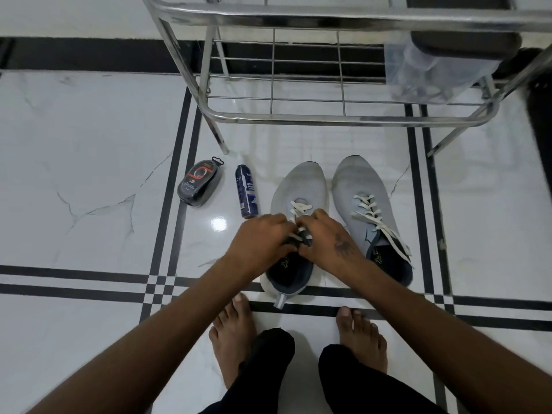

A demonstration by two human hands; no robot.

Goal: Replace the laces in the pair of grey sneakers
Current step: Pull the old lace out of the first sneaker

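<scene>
At the centre of the frame we find the left hand [263,239] and the right hand [324,237] meeting over the tongue of the left-hand grey mesh sneaker [295,225], fingers curled, pinching its white flat lace [298,208]. We judge the old lace is being undone; next it must be drawn out eyelet by eyelet. Both forearms reach forward, wrists bent down. The 2nd grey sneaker [367,204] stands laced just right.
</scene>
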